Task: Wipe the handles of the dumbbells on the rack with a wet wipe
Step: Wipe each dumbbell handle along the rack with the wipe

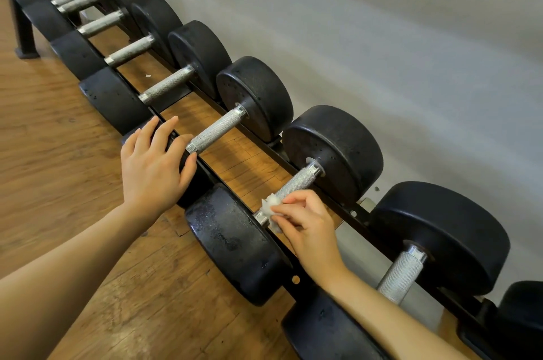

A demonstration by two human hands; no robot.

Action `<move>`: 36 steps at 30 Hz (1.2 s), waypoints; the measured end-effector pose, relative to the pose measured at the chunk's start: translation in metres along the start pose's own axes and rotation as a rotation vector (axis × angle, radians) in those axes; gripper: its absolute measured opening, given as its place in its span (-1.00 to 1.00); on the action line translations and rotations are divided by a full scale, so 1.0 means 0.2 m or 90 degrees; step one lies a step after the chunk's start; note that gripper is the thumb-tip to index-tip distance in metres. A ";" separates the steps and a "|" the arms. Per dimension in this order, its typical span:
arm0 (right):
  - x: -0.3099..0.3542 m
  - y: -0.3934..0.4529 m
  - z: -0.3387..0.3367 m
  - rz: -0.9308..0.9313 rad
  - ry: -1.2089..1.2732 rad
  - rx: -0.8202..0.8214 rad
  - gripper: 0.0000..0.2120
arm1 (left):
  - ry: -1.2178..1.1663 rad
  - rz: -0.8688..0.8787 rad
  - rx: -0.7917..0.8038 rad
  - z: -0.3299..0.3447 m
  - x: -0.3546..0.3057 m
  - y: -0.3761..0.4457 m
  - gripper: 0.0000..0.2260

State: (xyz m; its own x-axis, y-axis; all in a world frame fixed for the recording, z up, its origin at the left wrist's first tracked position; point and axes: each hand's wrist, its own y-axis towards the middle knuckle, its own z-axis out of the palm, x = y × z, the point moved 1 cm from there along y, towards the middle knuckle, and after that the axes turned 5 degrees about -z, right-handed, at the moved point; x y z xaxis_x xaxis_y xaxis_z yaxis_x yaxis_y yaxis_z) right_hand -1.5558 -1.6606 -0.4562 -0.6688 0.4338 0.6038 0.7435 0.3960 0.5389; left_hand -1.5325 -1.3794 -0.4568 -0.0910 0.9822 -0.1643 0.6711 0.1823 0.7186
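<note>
Right hand [305, 221] pinches soft, limp wipe [271, 207] against knurled handle [296, 182]; left hand [152, 162] rests flat on neighbouring dumbbell head.

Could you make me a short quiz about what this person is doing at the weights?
1. True or false: the right hand presses a wet wipe on a dumbbell handle.
2. Where does the left hand rest? A. on a handle B. on a black dumbbell head C. on the wall
3. Fill in: the floor under the rack looks like ____.

Key: 1 true; 2 B; 3 wood
</note>
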 end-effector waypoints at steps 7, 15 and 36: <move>0.00 0.00 0.01 -0.057 -0.042 0.058 -0.74 | 0.000 -0.001 0.003 0.00 0.00 0.00 -0.62; 0.02 0.01 0.01 -0.104 -0.128 0.097 -0.70 | -0.001 -0.004 0.005 -0.01 -0.01 0.00 -0.61; 0.09 0.16 -0.03 -0.096 -0.236 0.294 -0.72 | 0.031 -0.009 0.070 -0.03 -0.01 0.01 -0.60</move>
State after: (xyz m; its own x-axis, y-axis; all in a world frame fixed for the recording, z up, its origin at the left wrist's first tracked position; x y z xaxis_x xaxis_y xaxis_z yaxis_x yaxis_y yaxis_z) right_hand -1.5443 -1.6446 -0.4253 -0.7857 0.5657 0.2505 0.6166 0.7491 0.2422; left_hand -1.5348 -1.3808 -0.4502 -0.1340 0.9812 -0.1391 0.7462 0.1923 0.6373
